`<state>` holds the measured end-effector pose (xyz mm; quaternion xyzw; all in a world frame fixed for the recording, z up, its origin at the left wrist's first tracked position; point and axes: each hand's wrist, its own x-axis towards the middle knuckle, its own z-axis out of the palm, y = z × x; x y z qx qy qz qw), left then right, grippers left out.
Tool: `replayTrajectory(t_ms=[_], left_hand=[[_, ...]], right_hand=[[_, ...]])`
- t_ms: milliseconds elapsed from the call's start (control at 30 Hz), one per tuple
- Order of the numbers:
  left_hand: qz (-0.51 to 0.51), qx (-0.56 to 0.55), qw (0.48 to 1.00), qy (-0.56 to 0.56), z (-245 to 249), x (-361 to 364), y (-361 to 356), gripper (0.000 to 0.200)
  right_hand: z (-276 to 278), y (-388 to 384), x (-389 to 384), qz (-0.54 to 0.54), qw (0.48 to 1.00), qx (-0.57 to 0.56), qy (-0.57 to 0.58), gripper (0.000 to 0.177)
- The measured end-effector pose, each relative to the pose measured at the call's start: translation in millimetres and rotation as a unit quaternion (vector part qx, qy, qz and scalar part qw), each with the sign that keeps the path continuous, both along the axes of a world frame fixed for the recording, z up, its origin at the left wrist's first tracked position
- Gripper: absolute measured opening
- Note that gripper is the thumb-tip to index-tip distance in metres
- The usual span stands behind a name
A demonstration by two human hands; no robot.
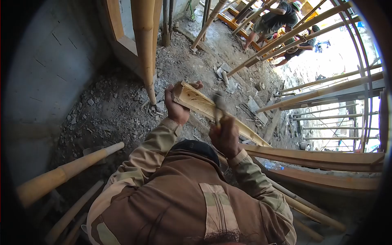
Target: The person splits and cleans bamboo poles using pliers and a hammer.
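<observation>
A length of split bamboo slants across the middle of the head view, its pale hollow inner face turned up and stringy fibres showing near the upper left end. My left hand grips that end from below, thumb on one side and fingertips showing past the far edge. Closed around the handle of a hammer is my right hand, close over the middle of the bamboo. The hammer's head is smeared by motion and overlaps the bamboo in this view.
Upright bamboo poles stand ahead by a grey wall. Rubble covers the ground. A wooden beam lies at right, and a cut pole juts in at left. Two people are bent over at the upper right.
</observation>
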<state>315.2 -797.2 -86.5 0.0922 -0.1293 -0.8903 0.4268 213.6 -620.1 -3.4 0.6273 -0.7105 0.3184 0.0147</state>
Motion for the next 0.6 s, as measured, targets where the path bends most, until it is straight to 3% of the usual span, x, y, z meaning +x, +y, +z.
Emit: replayTrajectory(t_ms=[33,100,133,200,233,267,333,367,433,467,500,600], left_hand=[[0.000,0.001,1.000,0.002,-1.5,-0.1,2.8,0.074],[0.010,0.040,0.999,-0.026,-2.9,-1.7,2.7,0.072],[0.016,0.001,1.000,-0.010,0.7,-1.6,2.5,0.071],[0.017,0.028,0.999,-0.043,10.8,0.3,10.3,0.071],[0.027,0.048,0.996,-0.067,16.2,-1.2,9.0,0.070],[0.013,0.005,1.000,-0.020,4.2,-3.8,5.2,0.068],[0.013,0.010,1.000,-0.026,1.1,-5.1,4.5,0.068],[0.014,0.017,0.999,-0.032,1.1,-6.1,4.6,0.068],[0.012,0.008,0.999,-0.036,7.9,-6.0,5.5,0.068],[0.012,0.002,0.999,-0.042,10.5,-6.1,7.7,0.067],[0.005,-0.001,0.999,-0.043,6.7,-6.8,9.5,0.067],[0.006,0.018,0.998,-0.065,2.5,-13.7,-2.8,0.066]], right_hand=[[-11.1,-9.7,2.3,-0.013,0.989,0.137,-0.054,0.033],[-14.6,-6.5,13.4,-0.014,0.990,0.121,-0.071,0.033],[3.4,-16.3,14.4,-0.010,0.991,0.117,-0.071,0.033],[52.9,-9.1,29.2,-0.025,0.995,0.026,-0.090,0.034],[80.6,-7.5,33.0,-0.027,0.997,-0.068,-0.015,0.034],[81.8,-6.8,30.8,-0.017,0.983,-0.178,-0.030,0.034],[73.3,-3.2,29.8,-0.006,0.956,-0.289,-0.042,0.035],[49.0,5.9,29.7,0.028,0.933,-0.303,-0.193,0.037],[-13.8,11.0,17.9,-0.050,0.986,-0.116,-0.111,0.041],[-44.5,13.1,12.2,-0.074,0.996,-0.019,-0.054,0.044],[-43.8,-4.1,15.1,-0.075,0.990,0.098,-0.067,0.042],[-12.2,-11.4,26.9,-0.088,0.983,0.089,-0.134,0.032]])
